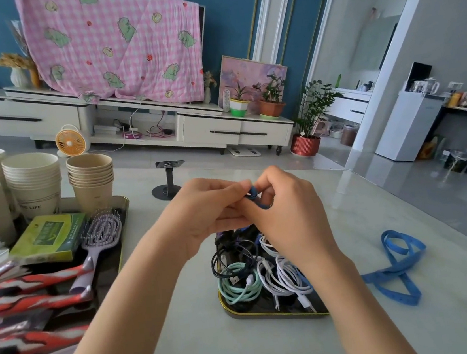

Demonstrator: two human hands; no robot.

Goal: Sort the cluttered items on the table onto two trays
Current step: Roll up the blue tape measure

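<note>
A pale table [189, 346] carries two dark, gold-rimmed trays. The left tray [124, 233] is crowded: stacked paper cups [91, 177] at its far end, a green box [47, 238], a lilac hairbrush [100, 236] lying beside the box, and red-and-white packets [29, 301] heaped at the near side. The right tray [274, 315], partly hidden under the forearms, holds coiled cables: a black cable [230, 254], a mint-green cable [238, 289] and white cables [284, 277], all touching. A blue tape [398, 268] lies looped on the table to the right of that tray. Above the right tray's far end, the left hand [204, 210] and right hand [287, 208] meet, fingers curled, both pinching a small blue coil [253, 193] between their fingertips.
</note>
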